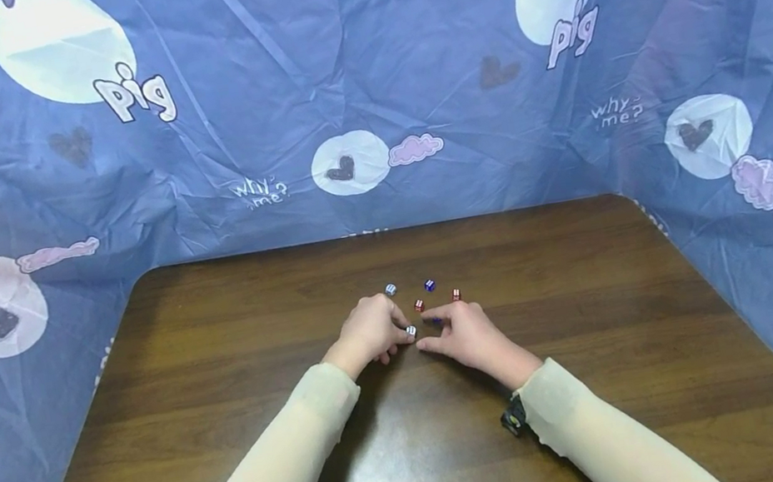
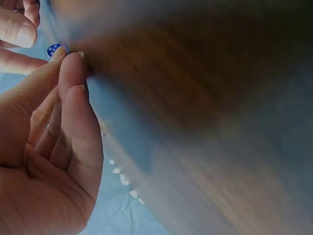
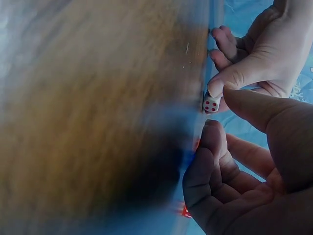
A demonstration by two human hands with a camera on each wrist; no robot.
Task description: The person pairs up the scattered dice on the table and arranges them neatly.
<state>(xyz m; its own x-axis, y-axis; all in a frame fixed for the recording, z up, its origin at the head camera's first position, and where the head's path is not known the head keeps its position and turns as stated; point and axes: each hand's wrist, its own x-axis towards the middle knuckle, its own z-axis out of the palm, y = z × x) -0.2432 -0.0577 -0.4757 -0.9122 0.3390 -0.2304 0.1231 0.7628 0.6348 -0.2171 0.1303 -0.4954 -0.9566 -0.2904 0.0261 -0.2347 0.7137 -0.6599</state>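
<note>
In the head view my left hand (image 1: 375, 327) pinches a white die (image 1: 411, 330) between thumb and fingertips, low over the table. Red pips mark that white die (image 3: 211, 104) in the right wrist view, right at the left thumb's tip. Facing it from the right is my right hand (image 1: 468, 337), thumb and index finger parted, holding nothing. A blue die (image 1: 437, 320) lies partly hidden by the right index finger. A red die (image 1: 419, 305) sits just beyond that fingertip, and another red die (image 1: 456, 295) lies behind the right hand's knuckles.
A second white die (image 1: 390, 289) and a dark blue die (image 1: 429, 285) lie farther back on the brown wooden table (image 1: 251, 296). Blue printed cloth (image 1: 491, 132) hangs around its back and sides. A black object (image 1: 513, 416) is at the right wrist.
</note>
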